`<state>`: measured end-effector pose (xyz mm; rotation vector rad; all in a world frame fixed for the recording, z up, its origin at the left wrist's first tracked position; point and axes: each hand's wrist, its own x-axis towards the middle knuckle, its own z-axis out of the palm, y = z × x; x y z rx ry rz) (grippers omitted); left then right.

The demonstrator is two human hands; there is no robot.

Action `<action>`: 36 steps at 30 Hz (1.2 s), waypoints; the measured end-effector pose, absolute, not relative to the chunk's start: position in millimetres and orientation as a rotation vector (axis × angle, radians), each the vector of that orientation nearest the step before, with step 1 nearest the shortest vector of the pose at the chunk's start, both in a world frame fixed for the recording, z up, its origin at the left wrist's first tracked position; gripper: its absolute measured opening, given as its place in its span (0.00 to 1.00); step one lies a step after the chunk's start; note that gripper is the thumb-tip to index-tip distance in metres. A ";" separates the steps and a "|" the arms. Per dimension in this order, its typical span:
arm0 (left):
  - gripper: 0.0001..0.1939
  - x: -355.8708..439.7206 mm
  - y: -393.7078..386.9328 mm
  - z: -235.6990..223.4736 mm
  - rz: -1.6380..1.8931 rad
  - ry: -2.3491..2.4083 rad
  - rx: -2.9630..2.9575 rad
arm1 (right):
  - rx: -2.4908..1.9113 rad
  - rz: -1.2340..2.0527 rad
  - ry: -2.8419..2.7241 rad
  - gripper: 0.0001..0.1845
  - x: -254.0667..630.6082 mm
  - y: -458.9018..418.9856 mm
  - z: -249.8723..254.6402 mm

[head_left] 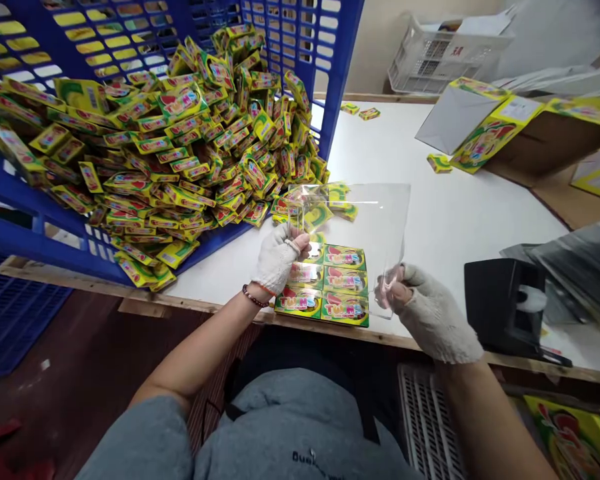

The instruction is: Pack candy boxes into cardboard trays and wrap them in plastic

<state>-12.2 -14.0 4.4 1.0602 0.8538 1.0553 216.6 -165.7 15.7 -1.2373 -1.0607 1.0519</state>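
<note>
Between my two hands is a clear plastic box [375, 233], tilted above the table. My left hand [276, 260], in a white fingerless glove, pinches its left side with the thumb. On the other side, my right hand [433, 310], gloved the same way, grips the lower right corner. Beneath the plastic, a block of yellow-green "TWINS" boxes [345, 305] lies in neat rows at the table's front edge. Just behind the block, a few loose small boxes [347, 211] show partly through the plastic.
A tipped blue crate [343, 87] spills a large heap of small boxes [180, 147] on the left. At right are an open display carton [487, 137], a black tape dispenser [490, 303] and stacked plastic bags [585, 267]. A white basket [430, 60] stands at the back.
</note>
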 end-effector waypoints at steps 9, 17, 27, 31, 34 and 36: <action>0.27 -1.5 -56.9 36.3 1.090 0.577 1.431 | -1.457 0.379 -1.343 0.16 190.7 -152.9 47.7; 0.36 3.3 -90.0 19.5 0.801 0.510 1.160 | -1.497 0.805 -1.353 0.14 184.2 -144.3 49.1; 0.34 5.7 -91.0 21.4 0.803 0.513 1.086 | -1.584 0.760 -1.330 0.22 186.2 -144.2 52.3; 0.35 4.8 -92.6 22.0 0.790 0.515 1.081 | -1.587 0.752 -1.350 0.24 184.9 -145.0 54.5; 0.34 4.2 -93.5 23.2 0.781 0.537 1.094 | -1.582 0.747 -1.363 0.26 184.4 -145.7 56.4; 0.32 4.4 -93.5 23.4 0.785 0.542 1.105 | -1.586 0.734 -1.377 0.27 183.9 -146.1 57.6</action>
